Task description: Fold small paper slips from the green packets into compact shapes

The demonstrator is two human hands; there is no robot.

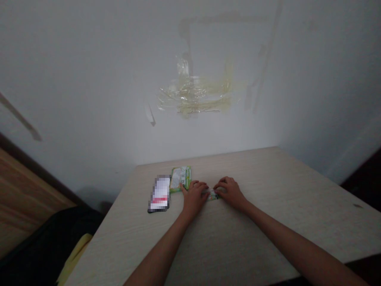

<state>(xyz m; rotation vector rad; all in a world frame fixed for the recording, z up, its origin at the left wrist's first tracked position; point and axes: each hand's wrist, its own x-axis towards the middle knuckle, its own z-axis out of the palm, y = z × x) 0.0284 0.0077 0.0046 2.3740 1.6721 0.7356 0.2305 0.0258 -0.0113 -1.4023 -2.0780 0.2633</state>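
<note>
A small, flat printed piece [212,194] with green and white colours lies on the table between my hands; its exact kind is too small to make out. My left hand [195,196] is closed at its left edge, thumb and fingertips drawn together there, while the outer finger stretches onto a green and white printed packet [180,178]. On the opposite edge, the curled fingers of my right hand [231,193] hold the piece. Fingertips hide part of it. Left of the packet lies a phone [160,194], its lit screen blurred out.
The pale wood-grain table [282,186] meets a grey-white wall [98,79] with peeling clear tape [196,93]. A small dark scrap [358,206] lies near the right edge. Down left are dark cloth [56,234], yellow cloth [76,254] and a wooden panel [26,190].
</note>
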